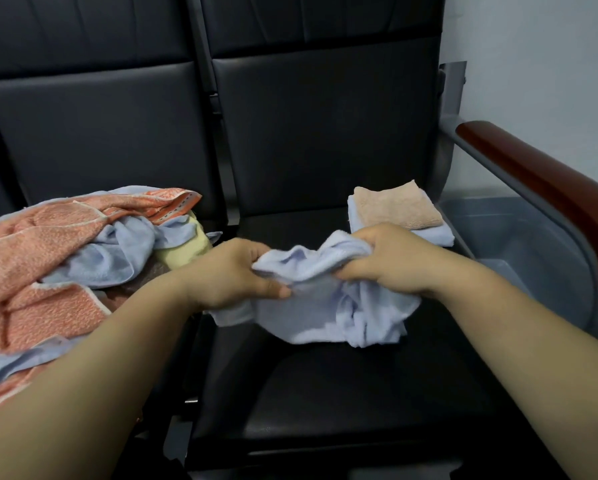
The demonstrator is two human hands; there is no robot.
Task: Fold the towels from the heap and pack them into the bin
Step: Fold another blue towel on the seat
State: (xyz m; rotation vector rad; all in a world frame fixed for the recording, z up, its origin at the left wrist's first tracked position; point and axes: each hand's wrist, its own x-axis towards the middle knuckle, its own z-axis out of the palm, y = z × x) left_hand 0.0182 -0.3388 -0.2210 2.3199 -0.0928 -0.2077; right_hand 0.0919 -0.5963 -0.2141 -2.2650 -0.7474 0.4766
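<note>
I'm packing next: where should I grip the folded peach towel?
Probably by its near edge, coming from the front: the peach towel lies flat on a folded blue towel, that edge is exposed, and the chair back blocks the far side.

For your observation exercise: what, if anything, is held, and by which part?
The left hand and right hand both grip the crumpled light blue towel along its bunched upper edge.

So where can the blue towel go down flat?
The black seat is bare on the near side of the blue towel, and beyond it between the heap and the folded stack. The heap crowds the left.
</note>
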